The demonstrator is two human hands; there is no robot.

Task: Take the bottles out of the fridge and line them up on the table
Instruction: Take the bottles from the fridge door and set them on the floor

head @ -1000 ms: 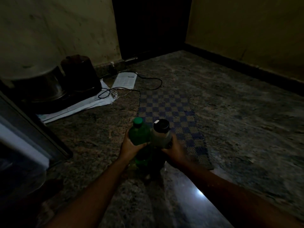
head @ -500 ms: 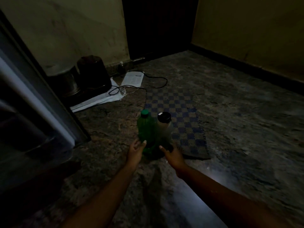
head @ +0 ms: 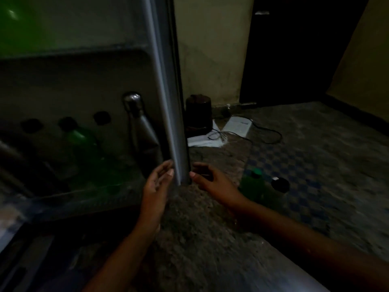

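Fridge door (head: pixel 168 102) stands open at left. Its door shelf (head: pixel 63 199) holds a row of bottles, with the flask (head: pixel 140 131) at the right end by the door edge. Left hand (head: pixel 156 186) is inside that edge, right hand (head: pixel 212 184) outside. Right of it, screw-cap bottle (head: pixel 251 184) and wide-lid bottle (head: pixel 280 186) stand side by side at the left edge of the mat (head: pixel 305 165). Pot (head: pixel 197 111) sits behind the door.

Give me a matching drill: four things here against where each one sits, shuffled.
1 silver metal bottle
2 green plastic bottle with green cap
3 dark brown jar
4 white paper sheet

A standing at the blue checked mat
B lying flat beside the black cable
C in the fridge door shelf
D standing by the cream wall

Pairs: 1-C, 2-A, 3-D, 4-B
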